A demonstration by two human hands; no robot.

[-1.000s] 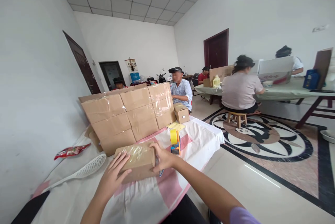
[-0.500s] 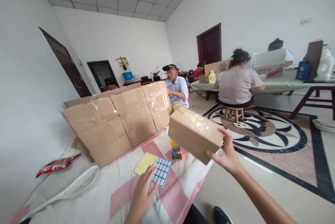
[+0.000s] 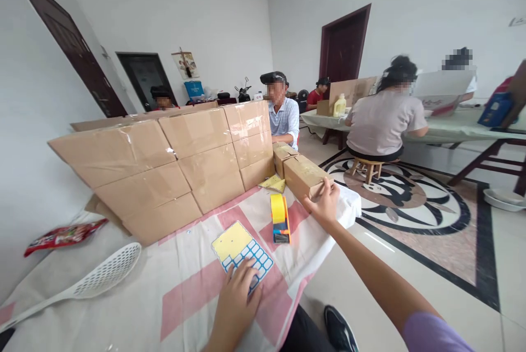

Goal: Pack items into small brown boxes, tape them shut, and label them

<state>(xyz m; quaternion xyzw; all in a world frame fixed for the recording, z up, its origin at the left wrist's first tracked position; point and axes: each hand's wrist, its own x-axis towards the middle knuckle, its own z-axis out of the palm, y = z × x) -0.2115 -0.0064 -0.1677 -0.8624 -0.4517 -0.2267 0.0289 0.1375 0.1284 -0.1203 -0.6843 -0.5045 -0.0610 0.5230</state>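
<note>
Now right hand [image 3: 326, 206] clasps taped brown cardboard box [image 3: 304, 174] (mid-frame), best set flush; left hand [image 3: 236, 300] flat on blue-and-yellow sticker sheet [image 3: 238, 245].

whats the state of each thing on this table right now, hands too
small box, taped shut, gripped at its near end
right hand, closed on the small box
left hand, fingers resting on the sticker sheet
sticker sheet, lying flat
tape dispenser, standing on edge, untouched
stacked boxes, taped shut, three high
white scoop, lying flat
</note>
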